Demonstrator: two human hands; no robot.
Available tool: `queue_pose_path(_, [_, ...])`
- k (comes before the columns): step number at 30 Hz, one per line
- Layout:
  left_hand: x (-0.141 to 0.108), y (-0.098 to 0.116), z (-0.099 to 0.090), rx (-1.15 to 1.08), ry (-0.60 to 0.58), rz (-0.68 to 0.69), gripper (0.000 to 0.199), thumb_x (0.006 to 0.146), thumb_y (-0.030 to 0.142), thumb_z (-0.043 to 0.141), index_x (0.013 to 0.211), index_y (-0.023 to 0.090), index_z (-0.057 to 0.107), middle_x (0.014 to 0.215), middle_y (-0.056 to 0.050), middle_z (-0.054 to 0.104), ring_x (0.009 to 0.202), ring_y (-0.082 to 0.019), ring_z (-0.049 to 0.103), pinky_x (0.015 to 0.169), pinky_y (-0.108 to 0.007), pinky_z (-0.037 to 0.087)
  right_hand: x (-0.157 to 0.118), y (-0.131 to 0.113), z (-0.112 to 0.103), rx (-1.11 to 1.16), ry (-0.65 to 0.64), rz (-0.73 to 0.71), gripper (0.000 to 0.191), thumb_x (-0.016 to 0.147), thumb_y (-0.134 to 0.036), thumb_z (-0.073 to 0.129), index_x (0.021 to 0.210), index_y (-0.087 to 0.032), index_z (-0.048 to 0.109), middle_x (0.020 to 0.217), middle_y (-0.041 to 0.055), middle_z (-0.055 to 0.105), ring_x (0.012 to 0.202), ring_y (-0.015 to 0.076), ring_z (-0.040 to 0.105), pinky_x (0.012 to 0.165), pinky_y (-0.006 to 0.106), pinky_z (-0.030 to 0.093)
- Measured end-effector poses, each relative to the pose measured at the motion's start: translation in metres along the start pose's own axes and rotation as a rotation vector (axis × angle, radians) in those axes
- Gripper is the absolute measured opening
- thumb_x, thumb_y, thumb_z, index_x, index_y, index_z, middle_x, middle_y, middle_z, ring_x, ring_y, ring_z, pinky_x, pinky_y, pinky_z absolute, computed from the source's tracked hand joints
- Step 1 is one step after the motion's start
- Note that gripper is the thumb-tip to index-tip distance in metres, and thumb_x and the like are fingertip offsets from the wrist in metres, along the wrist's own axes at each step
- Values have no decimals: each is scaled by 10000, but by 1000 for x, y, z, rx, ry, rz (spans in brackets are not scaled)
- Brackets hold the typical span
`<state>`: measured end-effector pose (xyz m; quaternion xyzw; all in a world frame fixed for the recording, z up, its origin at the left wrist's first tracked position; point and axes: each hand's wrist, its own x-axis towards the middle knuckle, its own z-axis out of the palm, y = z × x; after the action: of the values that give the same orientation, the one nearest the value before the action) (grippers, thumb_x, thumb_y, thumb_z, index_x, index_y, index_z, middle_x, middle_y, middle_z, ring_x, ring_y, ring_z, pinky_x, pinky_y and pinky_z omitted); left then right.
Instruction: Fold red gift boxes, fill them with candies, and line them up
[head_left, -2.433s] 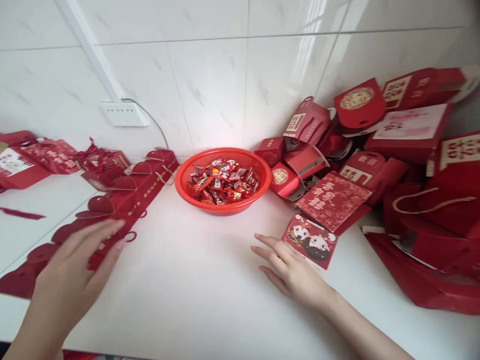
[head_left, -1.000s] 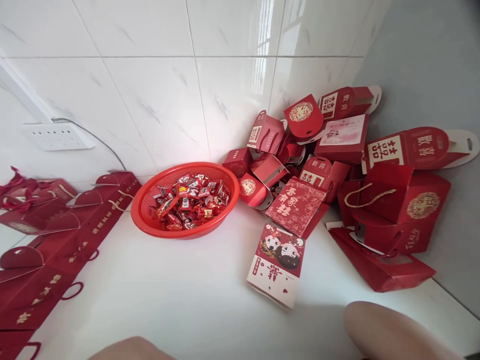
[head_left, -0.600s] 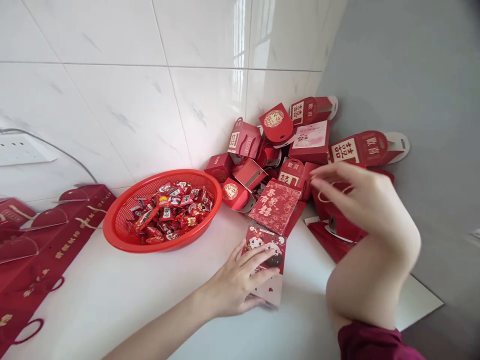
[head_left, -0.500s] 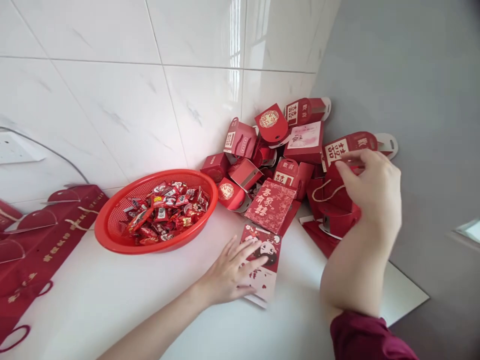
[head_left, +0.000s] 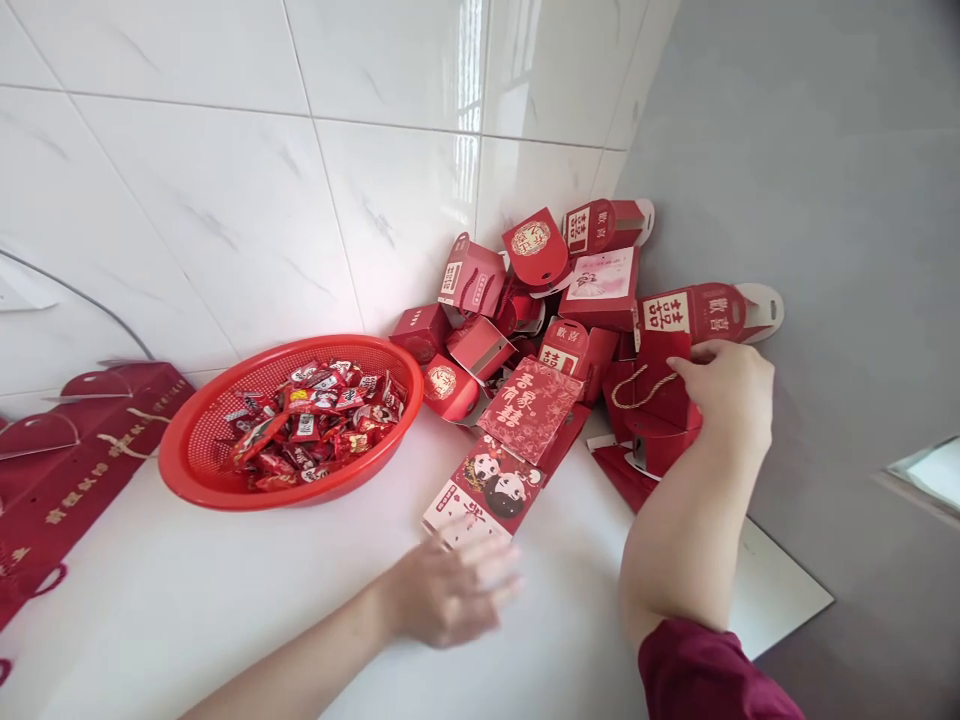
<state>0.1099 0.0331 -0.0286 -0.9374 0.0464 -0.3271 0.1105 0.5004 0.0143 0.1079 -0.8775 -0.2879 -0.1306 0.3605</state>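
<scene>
My right hand (head_left: pixel 731 395) pinches the upper edge of a small red gift bag (head_left: pixel 651 385) with a twisted rope handle, on the right side of the heap. Its fingertips are partly hidden behind the bag's edge. My left hand (head_left: pixel 454 588), blurred by motion, has its fingers apart and holds nothing. It is just below a flat red and pink card box (head_left: pixel 495 490) printed with two cartoon figures. Against that box's upper end lies a red patterned box (head_left: pixel 531 408) with white characters.
Several red candy boxes (head_left: pixel 534 248) are heaped in the corner by the tiled wall. A red plastic basket (head_left: pixel 176 455) holds wrapped sweets (head_left: pixel 315 410). Red boxes with cord handles (head_left: pixel 90 470) stand at the left. A grey wall (head_left: pixel 847 200) bounds the right side.
My right hand has come down onto the red gift bag and closed on its edge. My left hand has slid off the cartoon card box, which has turned with its lower end leftward.
</scene>
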Motion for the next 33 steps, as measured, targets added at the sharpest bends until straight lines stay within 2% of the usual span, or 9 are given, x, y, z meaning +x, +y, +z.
queue_pose_path(2, [6, 14, 6, -49, -92, 147, 342, 993, 392, 476, 1214, 217, 669, 1469, -19, 537, 1463, -186, 322, 1260, -474, 177, 1, 0, -1, -1, 18, -21, 110, 783, -250, 685, 876, -199, 713, 903, 85, 674, 870, 250, 608, 794, 376, 479])
queue_pose_path(4, [8, 20, 12, -33, -135, 128, 286, 985, 330, 499, 1117, 178, 702, 1469, -36, 538, 1468, -188, 316, 1267, -468, 156, 2, -1, -3, -12, 58, -31, 124, 808, -259, 653, 899, -201, 716, 927, 91, 681, 903, 257, 606, 826, 390, 477])
queue_pose_path(8, [3, 11, 18, 18, -126, -81, 172, 939, 182, 548, 977, 162, 714, 1342, -63, 644, 1402, -207, 433, 1263, -460, 155, 1, 0, -13, 22, 163, -90, 199, 820, -260, 612, 983, -192, 705, 1057, 122, 683, 1033, 286, 584, 924, 445, 447])
queue_pose_path(13, [-4, -10, 14, 85, -85, -381, 161, 914, 158, 550, 968, 166, 701, 1153, -88, 722, 1239, -262, 588, 1163, -505, 329, -8, 1, -34, 305, 221, -131, 151, 798, -291, 642, 896, -198, 709, 803, 73, 687, 727, 211, 598, 728, 363, 474])
queue_pose_path(18, [-2, -17, 12, 136, -131, -518, 154, 901, 145, 534, 850, 172, 677, 1097, -112, 702, 1114, -272, 625, 1040, -502, 435, -29, -15, -52, 747, 133, -193, 138, 787, -313, 662, 806, -176, 654, 723, 45, 630, 607, 157, 538, 556, 299, 414])
queue_pose_path(23, [-4, -16, 13, 81, -114, -540, 116, 898, 180, 549, 857, 180, 658, 1071, -105, 692, 1086, -265, 616, 1023, -489, 432, -49, -34, -62, 910, -33, -210, 153, 778, -311, 680, 753, -181, 602, 657, 6, 519, 570, 129, 452, 546, 285, 337])
queue_pose_path(26, [-4, -12, 12, 41, -79, -535, 98, 899, 211, 564, 870, 185, 653, 1060, -94, 697, 1068, -254, 617, 1018, -474, 430, -55, -42, -62, 1050, -42, -305, 165, 750, -295, 650, 690, -196, 533, 613, -15, 423, 531, 113, 372, 532, 280, 274])
queue_pose_path(30, [7, -15, -11, -31, 39, -508, 88, 894, 217, 572, 877, 193, 655, 1040, -82, 699, 982, -219, 631, 940, -406, 479, -69, -59, -62, 1179, 16, -429, 160, 742, -342, 560, 694, -234, 451, 645, 9, 421, 578, 180, 489, 570, 326, 365])
queue_pose_path(33, [21, -26, -54, -110, 206, -596, 69, 898, 186, 571, 887, 179, 639, 981, -87, 682, 901, -190, 631, 822, -332, 518, -95, -82, -62, 1236, -194, -574, 221, 775, -398, 576, 693, -247, 437, 704, 39, 496, 737, 261, 595, 685, 438, 498])
